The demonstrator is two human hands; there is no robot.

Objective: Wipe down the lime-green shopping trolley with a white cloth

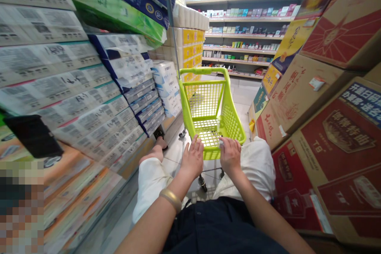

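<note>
Shopping cart (233, 124), lime green with lattice sides, stands on the pale tiled floor (240, 91) at the middle of the view, between the white trouser legs (257, 166) of the seated or crouching person; its handle (205, 70) is at the far end, towards twelve o'clock, and a thin pole (170, 8) rises beside it towards eleven; a dark wheel (202, 183) shows at six, below the near end.

Left hand (193, 158) touches the near rim at about seven o'clock of the cart, its fingers loosely stretched; right hand (230, 154) rests on the same rim at about five, its fingers bent beside a small pale thing too small to name; whether either hand grips, one cannot tell. Gold bracelet (170, 199) circles the left wrist; stacked paper packs (74, 91) fill eight to eleven o'clock; cardboard boxes (297, 91) fill two to four; stocked shelves (253, 20) stand at one.
</note>
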